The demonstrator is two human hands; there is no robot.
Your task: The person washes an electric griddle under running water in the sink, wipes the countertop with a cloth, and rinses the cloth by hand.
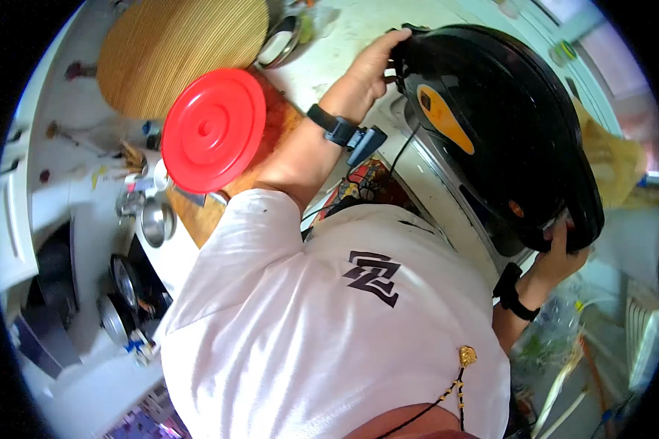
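A large black electric griddle (490, 124), glossy and closed, with an orange sticker on its shell, is held tilted over the metal-edged sink (436, 172). My left hand (373, 66) grips its far left end, near the black hinge or bracket there. My right hand (561, 252) holds the opposite end at the near right, with the fingers partly hidden beneath the rim. A dark cord (403, 152) hangs down beside the griddle. Both wrists wear black straps.
Left of my left arm sits a red round lid (214, 132) on a wooden board (198, 216), with a round slatted mat (183, 55) behind. A steel bowl (157, 222) and stove pots (117, 318) lie further left. A yellow bag (608, 154) hangs at right; bagged greens (542, 347) are below.
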